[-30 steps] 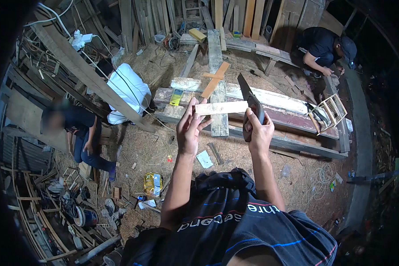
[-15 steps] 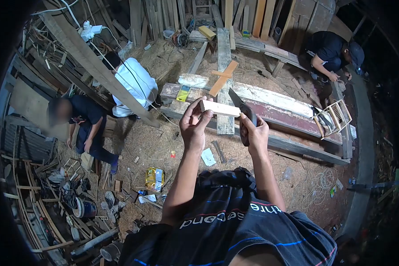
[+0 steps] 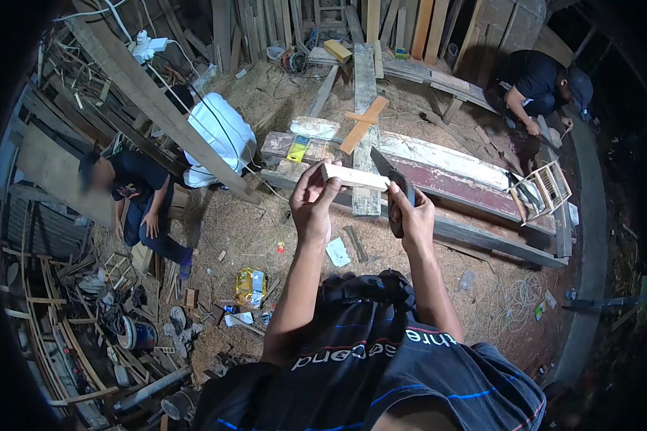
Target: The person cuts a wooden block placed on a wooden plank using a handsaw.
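My left hand (image 3: 313, 207) is closed around one end of a short pale wood block (image 3: 356, 177), its thumb on the near side. In my right hand (image 3: 417, 215) is a hand saw (image 3: 382, 164), gripped by its dark handle, with the blade pointing up and to the left. The right thumb and fingertip meet the block's right end, so the block spans both hands. Beyond them, a cross-shaped orange-brown wooden piece (image 3: 364, 125) lies on a grey plank (image 3: 364, 86). A yellow-green packet (image 3: 298, 148) rests on the bench left of it.
A long weathered bench (image 3: 446, 179) runs to the right, with a small slatted wooden frame (image 3: 546, 190) at its end. Three other people crouch or sit around. A slanted post (image 3: 158, 108) stands left. Wood shavings, a yellow bag (image 3: 251, 287) and scraps cover the floor.
The block and my hands have shifted very slightly left. The seated person at left has moved their head and hands; the person at far right has moved their hands.
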Tool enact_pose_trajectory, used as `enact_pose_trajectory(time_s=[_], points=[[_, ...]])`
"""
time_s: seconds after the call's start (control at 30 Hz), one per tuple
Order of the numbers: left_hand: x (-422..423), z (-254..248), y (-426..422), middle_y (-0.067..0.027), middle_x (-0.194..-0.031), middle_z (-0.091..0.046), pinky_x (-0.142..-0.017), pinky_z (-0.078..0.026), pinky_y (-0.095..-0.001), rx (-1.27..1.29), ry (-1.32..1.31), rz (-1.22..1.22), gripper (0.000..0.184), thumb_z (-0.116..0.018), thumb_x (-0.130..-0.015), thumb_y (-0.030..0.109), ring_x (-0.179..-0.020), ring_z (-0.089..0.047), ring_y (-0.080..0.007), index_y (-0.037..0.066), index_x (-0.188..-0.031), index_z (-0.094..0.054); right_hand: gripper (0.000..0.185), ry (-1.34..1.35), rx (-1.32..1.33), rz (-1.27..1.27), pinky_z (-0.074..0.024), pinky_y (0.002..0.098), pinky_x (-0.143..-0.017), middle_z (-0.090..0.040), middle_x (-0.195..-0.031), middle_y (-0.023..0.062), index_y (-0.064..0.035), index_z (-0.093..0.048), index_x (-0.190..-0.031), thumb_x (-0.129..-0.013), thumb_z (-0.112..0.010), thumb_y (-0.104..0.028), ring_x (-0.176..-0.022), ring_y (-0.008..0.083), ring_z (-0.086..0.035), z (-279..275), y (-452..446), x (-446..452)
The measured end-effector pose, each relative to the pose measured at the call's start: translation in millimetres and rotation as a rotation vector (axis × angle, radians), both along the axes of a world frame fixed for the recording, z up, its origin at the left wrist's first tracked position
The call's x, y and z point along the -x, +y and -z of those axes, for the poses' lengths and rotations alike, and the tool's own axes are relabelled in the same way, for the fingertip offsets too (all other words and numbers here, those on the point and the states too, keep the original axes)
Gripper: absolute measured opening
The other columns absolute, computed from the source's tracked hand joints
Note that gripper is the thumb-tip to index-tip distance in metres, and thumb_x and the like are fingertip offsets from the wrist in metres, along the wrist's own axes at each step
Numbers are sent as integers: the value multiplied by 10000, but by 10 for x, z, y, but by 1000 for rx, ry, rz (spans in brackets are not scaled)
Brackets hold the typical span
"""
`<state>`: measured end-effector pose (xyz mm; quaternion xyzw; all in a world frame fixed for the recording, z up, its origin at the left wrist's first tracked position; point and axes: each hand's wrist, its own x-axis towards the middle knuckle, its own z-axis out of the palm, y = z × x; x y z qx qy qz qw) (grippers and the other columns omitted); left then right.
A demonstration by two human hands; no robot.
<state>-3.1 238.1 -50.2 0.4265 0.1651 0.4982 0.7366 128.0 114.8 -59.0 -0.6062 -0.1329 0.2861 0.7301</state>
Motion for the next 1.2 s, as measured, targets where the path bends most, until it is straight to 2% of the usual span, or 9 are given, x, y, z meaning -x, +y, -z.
enact_pose_trajectory(time_s=[0.07, 0.2, 0.43, 0.63, 0.77, 0.8, 0.93, 1.07, 1.2], points=[[12, 27, 1, -175, -1271, -629, -870, -583, -363, 3, 8, 24, 369, -649, -925, 54, -1141, -633, -239, -3, -1282, -575, 248, 39, -65, 10, -297, 222, -423, -520, -600, -51, 14, -657, -957, -864, -779, -181, -466, 33, -413, -45, -18, 13], [22, 65, -61, -206, -1317, -591, -905, -592, -366, 47, 10, 95, 374, -574, -948, 17, -1191, -609, -265, -41, -1316, -537, 266, 21, -103, 58, -325, 207, -455, -573, -691, -38, 14, -645, -997, -849, -792, -152, -526, 24, -451, -88, -26, 19], [47, 159, -84, -176, -1306, -603, -870, -587, -356, 104, 89, 118, 400, -566, -960, 54, -1150, -624, -232, -32, -1349, -526, 249, 4, -109, 66, -324, 209, -460, -583, -696, -35, -4, -635, -959, -832, -804, -135, -532, 19, -447, 16, -42, -21], [108, 391, -76, -120, -1242, -640, -749, -556, -310, 154, 177, 5, 379, -602, -974, 132, -1036, -640, -169, -27, -1316, -575, 265, -31, -44, 55, -330, 206, -468, -585, -700, -33, 0, -637, -975, -835, -804, -151, -535, 15, -449, -10, -60, -23], [220, 603, -123, -106, -1161, -669, -754, -552, -307, 264, 206, -154, 362, -666, -932, 101, -971, -647, -156, -38, -1263, -615, 268, -50, 7, -8, -316, 204, -447, -562, -655, -39, -6, -644, -976, -832, -811, -158, -500, 19, -436, 25, -16, -30], [250, 671, -123, -89, -1044, -692, -750, -552, -304, 297, 195, -201, 315, -702, -908, 96, -896, -657, -149, -37, -1190, -651, 255, -37, 18, -35, -314, 203, -445, -555, -640, -41, -10, -649, -970, -832, -811, -152, -489, 23, -431, 29, -2, -24], [394, 814, -233, -102, -883, -714, -655, -581, -306, 380, 196, -378, 202, -738, -883, 104, -741, -688, -176, -42, -1014, -691, 268, -12, 41, -173, -288, 206, -427, -537, -624, -50, -15, -646, -965, -830, -816, -172, -478, 21, -415, 153, 65, -38], [536, 1030, -301, -56, -855, -683, -664, -567, -293, 360, 287, -562, 229, -714, -919, 201, -717, -662, -143, -1, -1021, -678, 304, -60, 81, -313, -305, 214, -459, -541, -643, -51, -15, -642, -924, -826, -827, -235, -517, 24, -421, 285, 176, -94], [512, 908, -510, -72, -899, -703, -660, -569, -285, 324, 319, -631, 212, -686, -938, 163, -755, -668, -132, -28, -1030, -692, 307, -25, 121, -453, -331, 226, -485, -557, -657, -44, -13, -646, -915, -832, -822, -250, -548, 30, -441, 231, 221, -220]])
